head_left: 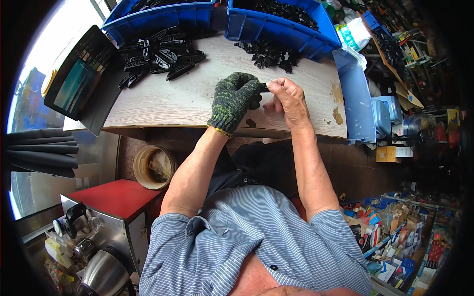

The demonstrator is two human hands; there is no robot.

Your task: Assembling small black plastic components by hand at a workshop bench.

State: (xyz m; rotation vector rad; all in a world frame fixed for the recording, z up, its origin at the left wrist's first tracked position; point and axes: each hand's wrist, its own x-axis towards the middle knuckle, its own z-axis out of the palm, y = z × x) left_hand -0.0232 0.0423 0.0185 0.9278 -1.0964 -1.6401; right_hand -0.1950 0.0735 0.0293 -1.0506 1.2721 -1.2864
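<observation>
My left hand (236, 101), in a dark green knitted glove with a yellow cuff edge, is closed above the front part of the table (168, 106). My bare right hand (290, 102) is beside it, thumb and forefinger pinched together. Between the two hands a small black piece (263, 88) shows in part; the fingers and glove cover the rest, so its kind cannot be made out. Beyond my left hand lies a pile of long black plastic parts (163, 58). Past my right hand sits a heap of small black parts (271, 55).
Two blue bins (163, 17) (276, 24) holding black parts stand at the table's back. A tablet (79, 81) leans at the left. A light blue tub (354, 93) adjoins the right edge. Below are a bucket (139, 167) and a red-topped cabinet (116, 197).
</observation>
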